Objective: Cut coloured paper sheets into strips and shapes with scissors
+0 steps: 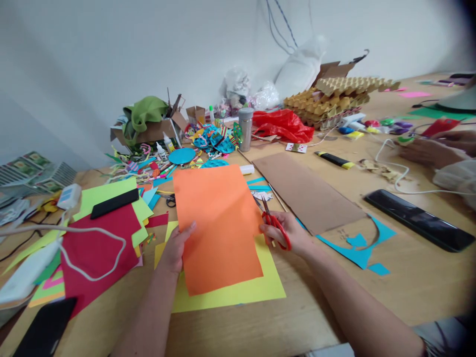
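Observation:
My left hand (177, 250) grips the left edge of an orange sheet of paper (219, 223), its thumb on top and its other fingers hidden behind. Red-handled scissors (276, 229) are in my right hand (288, 233), with the blades pointing up and away, at the right edge of the orange sheet. A yellow sheet (271, 282) lies partly under the orange one. To the right is a brown cardboard rectangle (308, 191) with blue paper scraps (349, 252) near its lower end.
Red paper (98, 243), phones and cables lie at the left. Behind stand a metal bottle (245, 130), craft scraps, a red bag (284, 125) and egg trays (327, 101). Another person's hands (431, 151) are at the far right, beyond a black device (418, 218).

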Demonstrator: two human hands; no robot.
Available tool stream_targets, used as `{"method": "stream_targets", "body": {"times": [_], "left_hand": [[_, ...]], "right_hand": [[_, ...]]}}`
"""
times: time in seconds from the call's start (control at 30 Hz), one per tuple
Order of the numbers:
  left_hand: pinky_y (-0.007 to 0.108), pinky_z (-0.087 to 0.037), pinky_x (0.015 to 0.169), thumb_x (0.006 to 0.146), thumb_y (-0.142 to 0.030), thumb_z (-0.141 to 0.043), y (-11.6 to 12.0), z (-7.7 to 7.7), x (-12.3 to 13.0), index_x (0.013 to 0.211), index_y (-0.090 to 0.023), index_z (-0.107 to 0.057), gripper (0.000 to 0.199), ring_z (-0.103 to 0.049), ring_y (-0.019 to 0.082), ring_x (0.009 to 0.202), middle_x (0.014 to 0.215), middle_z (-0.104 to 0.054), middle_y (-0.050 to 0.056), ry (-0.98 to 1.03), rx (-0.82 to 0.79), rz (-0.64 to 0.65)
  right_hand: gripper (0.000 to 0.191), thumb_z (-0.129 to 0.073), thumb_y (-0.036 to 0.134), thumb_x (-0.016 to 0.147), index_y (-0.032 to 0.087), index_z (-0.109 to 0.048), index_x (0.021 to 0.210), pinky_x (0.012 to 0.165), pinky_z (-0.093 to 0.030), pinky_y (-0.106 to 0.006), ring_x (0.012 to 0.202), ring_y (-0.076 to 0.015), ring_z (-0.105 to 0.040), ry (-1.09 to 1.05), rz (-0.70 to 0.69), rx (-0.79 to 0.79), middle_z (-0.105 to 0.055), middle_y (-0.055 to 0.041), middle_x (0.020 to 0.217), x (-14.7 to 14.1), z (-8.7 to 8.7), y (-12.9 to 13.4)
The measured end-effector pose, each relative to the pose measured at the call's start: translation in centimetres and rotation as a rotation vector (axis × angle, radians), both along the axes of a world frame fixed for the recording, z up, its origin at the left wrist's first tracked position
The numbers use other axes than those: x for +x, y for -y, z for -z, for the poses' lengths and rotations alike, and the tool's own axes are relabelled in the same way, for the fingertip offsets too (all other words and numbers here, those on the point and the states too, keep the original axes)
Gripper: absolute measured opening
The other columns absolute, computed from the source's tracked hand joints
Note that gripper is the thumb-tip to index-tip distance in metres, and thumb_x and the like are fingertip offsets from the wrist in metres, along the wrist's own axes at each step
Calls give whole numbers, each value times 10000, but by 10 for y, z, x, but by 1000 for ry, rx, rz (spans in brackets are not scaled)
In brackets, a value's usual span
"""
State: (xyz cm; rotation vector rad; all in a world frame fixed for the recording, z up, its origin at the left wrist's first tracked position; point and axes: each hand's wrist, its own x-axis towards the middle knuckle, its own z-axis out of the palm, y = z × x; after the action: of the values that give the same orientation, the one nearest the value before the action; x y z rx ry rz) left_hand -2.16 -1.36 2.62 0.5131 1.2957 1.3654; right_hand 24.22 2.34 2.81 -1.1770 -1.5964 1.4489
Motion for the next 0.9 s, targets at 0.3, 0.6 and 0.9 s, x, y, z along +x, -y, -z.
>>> {"method": "stream_targets", "body": {"times": [0.3,0.6,0.9], "left_hand": [[382,-548,702,630,-296,-754,1,-5,1,938,-200,-676,331,-675,292,862,802,-727,52,9,-92,132],[386,-525,777,686,-295,-715,9,4,0,1062,-172,-642,402,-676,263,853,986,-706,89,36,-13,365],[383,-507,825,702,-325,-694,1,4,5,1238,-201,-532,574,-635,265,978,1142,-646,103,-68,124,190]], "right_hand": [[351,-609,422,767,174,-458,569,424,-305,-213,449,-83,-432,-20,94,-6,-488,23,496,2,-2,-3],[351,-741,440,638,174,-513,620,475,-373,-243,497,-117,-490,-238,293,-103,-527,19,543,7,7,-9],[375,-713,437,651,186,-450,559,435,-298,-228,447,-86,-409,-52,72,-48,-478,41,506,4,0,-5]]}}
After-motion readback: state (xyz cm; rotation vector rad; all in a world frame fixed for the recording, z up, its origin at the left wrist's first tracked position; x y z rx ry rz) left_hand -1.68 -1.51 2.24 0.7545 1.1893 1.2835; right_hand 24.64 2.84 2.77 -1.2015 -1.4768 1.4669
